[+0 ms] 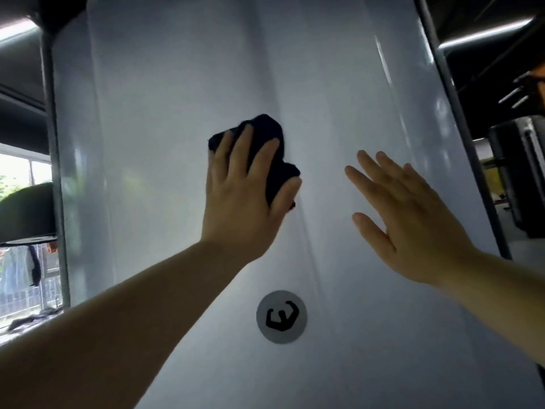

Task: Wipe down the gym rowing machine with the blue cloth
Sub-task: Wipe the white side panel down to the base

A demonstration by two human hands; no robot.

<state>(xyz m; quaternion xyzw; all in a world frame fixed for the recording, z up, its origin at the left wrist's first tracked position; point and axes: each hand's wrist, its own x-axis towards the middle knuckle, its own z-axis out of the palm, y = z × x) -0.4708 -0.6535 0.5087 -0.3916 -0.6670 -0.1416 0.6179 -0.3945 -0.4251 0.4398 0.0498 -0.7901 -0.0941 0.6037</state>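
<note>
While your left hand (244, 199) presses the bunched blue cloth (271, 137) to the machine's white panel (165, 143) with spread fingers (244, 146), and your right hand (413, 219) is splayed, holding nothing, the unpinched cloth may slip off that glossy surface.

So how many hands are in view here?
2. The left hand presses the cloth on the panel, centre; the right hand is open, to the cloth's right.
</note>
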